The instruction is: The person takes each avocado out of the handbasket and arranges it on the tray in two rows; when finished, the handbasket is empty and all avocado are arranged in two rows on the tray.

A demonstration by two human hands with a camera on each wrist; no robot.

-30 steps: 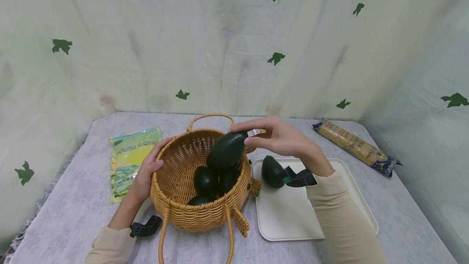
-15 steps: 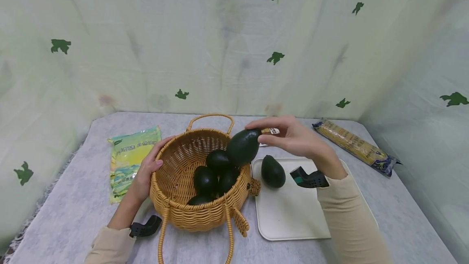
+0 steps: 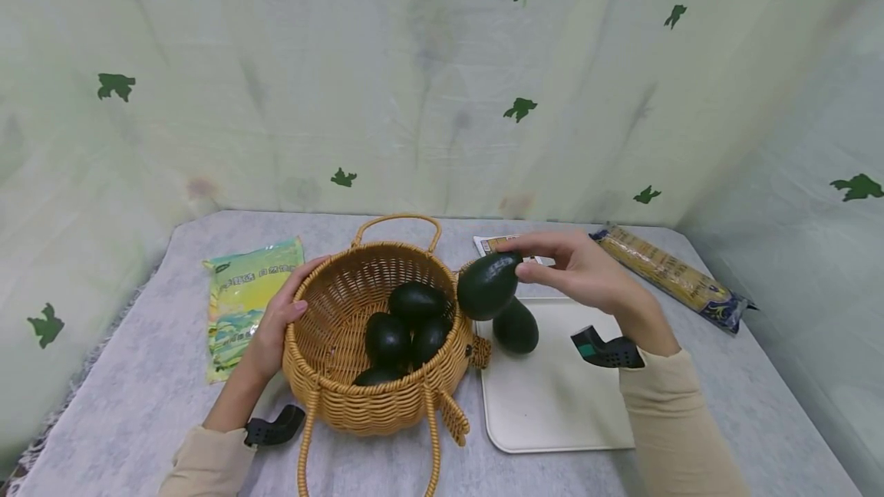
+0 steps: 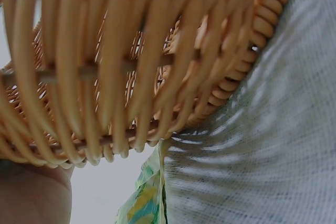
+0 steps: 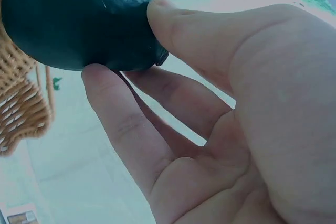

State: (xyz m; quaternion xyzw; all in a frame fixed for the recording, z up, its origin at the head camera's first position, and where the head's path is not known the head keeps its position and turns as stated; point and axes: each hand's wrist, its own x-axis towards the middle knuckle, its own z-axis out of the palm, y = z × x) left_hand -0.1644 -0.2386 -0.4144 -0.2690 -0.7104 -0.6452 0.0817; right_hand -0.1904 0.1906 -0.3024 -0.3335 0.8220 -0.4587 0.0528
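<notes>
My right hand (image 3: 587,271) pinches a dark green avocado (image 3: 486,287) by its narrow end, between thumb and fingers. This avocado hangs just past the right rim of a wicker basket (image 3: 373,416), above the left end of a white tray (image 3: 559,405). The right wrist view shows the thumb on one side of the held avocado (image 5: 79,19) and fingertips on the other. One more avocado (image 3: 516,328) lies on the tray, partly covered by the held one. Several avocados (image 3: 417,301) lie inside the basket. My left hand (image 3: 272,324) grips the basket's left rim, thumb over the edge.
A green-yellow packet (image 3: 252,305) lies left of the basket, partly behind my left hand. At the back right is a long yellow-brown package (image 3: 673,278). A labelled flat item (image 3: 486,244) is half hidden behind my right hand. Basket handles (image 3: 435,443) reach toward the front.
My right hand has moved right with the avocado, from over the basket's inside to beyond its right rim. The avocado in the basket behind it now shows. My left hand has stayed still.
</notes>
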